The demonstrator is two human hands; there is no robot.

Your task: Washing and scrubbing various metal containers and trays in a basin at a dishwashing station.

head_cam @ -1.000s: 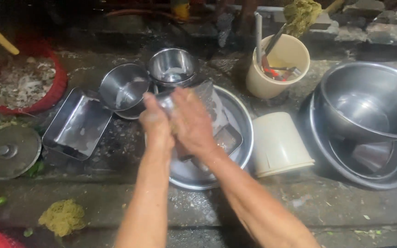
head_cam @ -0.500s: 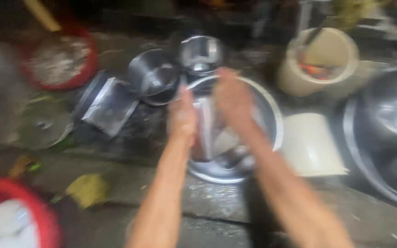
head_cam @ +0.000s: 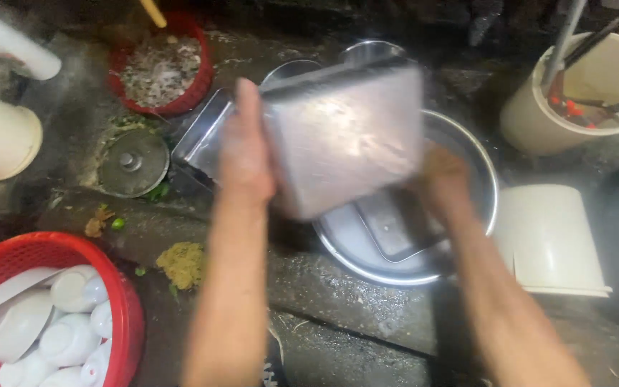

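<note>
The left hand (head_cam: 246, 147) grips the left edge of a rectangular steel tray (head_cam: 345, 136), fingers curled over its rim. The right hand (head_cam: 444, 175) is closed on the tray's lower right corner, largely hidden behind it. The tray is held tilted between both hands, its flat bottom turned to the camera, raised above a wide steel basin (head_cam: 481, 165). In that basin, under the tray, lies a smaller steel tray (head_cam: 395, 226). Another metal tray (head_cam: 205, 140) rests just left of the left hand. A cream container (head_cam: 549, 240) lies on its side beside the basin. At lower left stands a red basket (head_cam: 109, 279) of white bowls.
</note>
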